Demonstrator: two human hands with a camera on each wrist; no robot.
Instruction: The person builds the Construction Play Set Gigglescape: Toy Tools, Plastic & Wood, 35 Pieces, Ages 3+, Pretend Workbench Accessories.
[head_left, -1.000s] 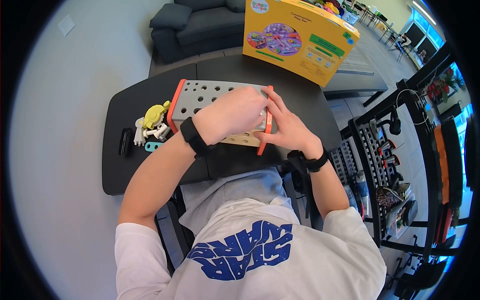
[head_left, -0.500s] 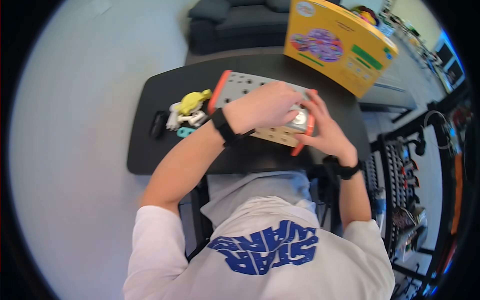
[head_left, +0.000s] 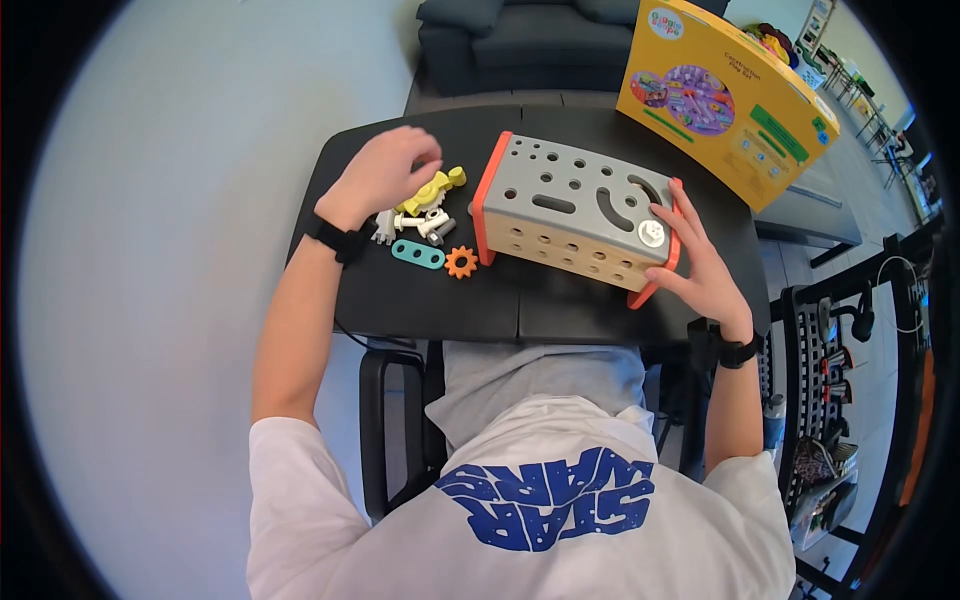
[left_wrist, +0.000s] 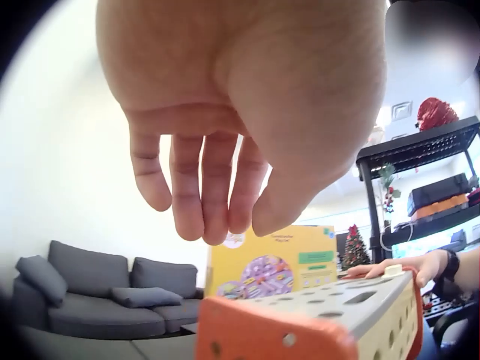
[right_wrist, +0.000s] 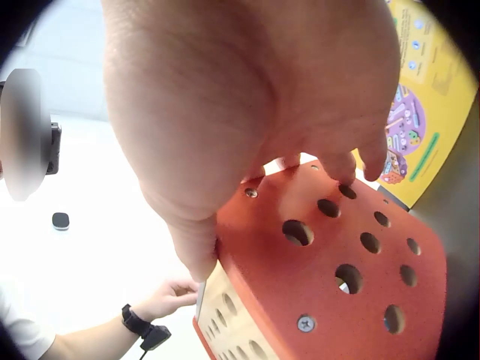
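Note:
A toy workbench (head_left: pixel 560 215) with a grey top full of holes and slots, wooden sides and red end panels stands on the black table. My right hand (head_left: pixel 708 280) holds its right end, fingers over the top edge of the red panel (right_wrist: pixel 337 255) and thumb against the wooden side. Near those fingers, a white round bolt head (head_left: pixel 652 233) sits on the grey top. My left hand (head_left: pixel 385 172) hovers above the loose toy parts at the left, its fingers loosely bent and nothing in them. Under it lie a yellow piece (head_left: pixel 428 195) and white bolts (head_left: pixel 432 222).
A teal strip with holes (head_left: pixel 418 254) and an orange gear (head_left: pixel 461 263) lie left of the workbench on the black table (head_left: pixel 440 310). Behind it stands a yellow play set box (head_left: pixel 735 100). A grey sofa (head_left: pixel 540 50) is farther back; a black shelf is at the right.
My left hand has left the workbench's right end and moved left, over the loose parts. The white bolt head is now uncovered. My right hand stays at the red panel. The head view has shifted.

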